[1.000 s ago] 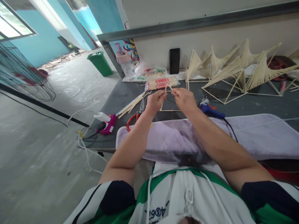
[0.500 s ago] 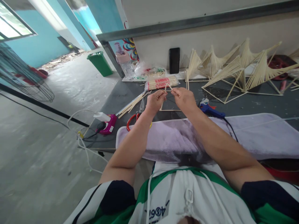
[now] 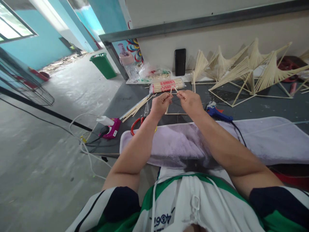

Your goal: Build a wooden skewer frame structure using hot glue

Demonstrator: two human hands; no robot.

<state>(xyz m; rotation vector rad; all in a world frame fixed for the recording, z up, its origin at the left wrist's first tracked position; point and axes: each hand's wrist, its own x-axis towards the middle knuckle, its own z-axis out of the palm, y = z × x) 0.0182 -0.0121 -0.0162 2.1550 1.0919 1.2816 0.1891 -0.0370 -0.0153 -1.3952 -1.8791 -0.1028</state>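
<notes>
My left hand (image 3: 161, 103) is closed in a pinch on a thin wooden stick (image 3: 171, 90) of a small frame. Opposite it, my right hand (image 3: 190, 100) pinches a second slanting stick (image 3: 175, 88). The two sticks meet in a peak between my hands. Below them lies the frame's bottom stick (image 3: 176, 113), flat on the dark table; my hands hide part of the frame. Left of my left hand are loose sticks (image 3: 135, 109) and red-handled scissors (image 3: 137, 125). A blue glue gun (image 3: 218, 113) rests to the right of my right hand.
Finished stick models (image 3: 252, 72) stand at the back right. Behind my hands are a packet of sticks (image 3: 167, 85), a phone (image 3: 180, 62) and a bottle (image 3: 129, 66). A lilac towel (image 3: 178, 145) covers the table's front edge, and a pink power strip (image 3: 112, 129) with cables lies left.
</notes>
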